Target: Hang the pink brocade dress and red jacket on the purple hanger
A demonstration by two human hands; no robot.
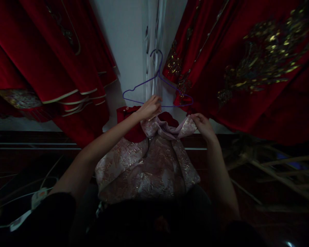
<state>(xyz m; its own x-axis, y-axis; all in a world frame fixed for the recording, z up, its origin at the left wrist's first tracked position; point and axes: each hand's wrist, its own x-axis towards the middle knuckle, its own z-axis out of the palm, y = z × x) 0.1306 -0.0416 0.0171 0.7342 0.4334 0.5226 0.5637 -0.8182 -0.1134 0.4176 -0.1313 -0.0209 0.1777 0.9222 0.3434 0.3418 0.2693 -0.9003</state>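
Observation:
A pale pink brocade garment (pixel 149 164) with a red lining hangs down in front of me. My left hand (pixel 150 107) is closed on the bottom bar of a thin purple wire hanger (pixel 139 85) and on the garment's collar. My right hand (pixel 202 125) pinches the garment's right shoulder edge. The hanger's hook (pixel 157 55) points up toward a white wall.
Red velvet garments with gold embroidery (pixel 260 61) hang to the right, and more red garments with cream trim (pixel 54 61) hang to the left. A metal rail (pixel 41 146) runs across below. White cables (pixel 20 206) lie at lower left; wooden sticks (pixel 278 171) at lower right.

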